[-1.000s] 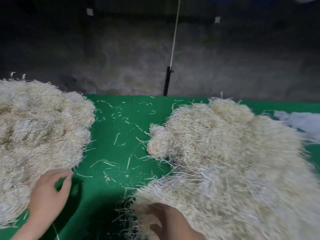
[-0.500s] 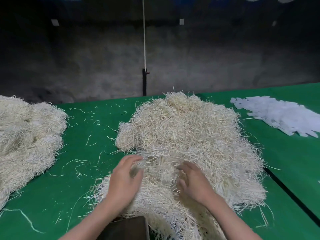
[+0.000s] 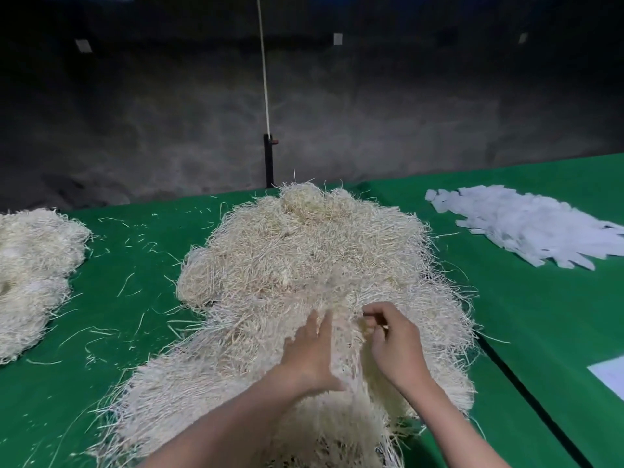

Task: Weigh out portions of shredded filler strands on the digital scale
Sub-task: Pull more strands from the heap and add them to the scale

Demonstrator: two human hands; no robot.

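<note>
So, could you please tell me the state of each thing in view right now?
Middle strand pile, heaped loose, both hands in its near part.
Left hand, fingers straight, pressing into strands.
Right hand, fingers curled, pinching strands.
Left strand pile, heaped, untouched.
White slips, spread flat, untouched.

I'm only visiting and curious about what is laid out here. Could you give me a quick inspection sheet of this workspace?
Surface: green table cover, with a dark seam crossing its right side.
Job's things: central pile of strands; second pile at the left; no scale in view.
Clutter: loose strands scattered on the green; heap of white paper pieces at the far right; white sheet at the right edge.
Hands: left hand, fingers straight, pushed into the central pile; right hand, fingers curled, pinching strands from it.
Cables: white cord hanging down to a black post behind the table.
Surroundings: dim grey wall.
</note>
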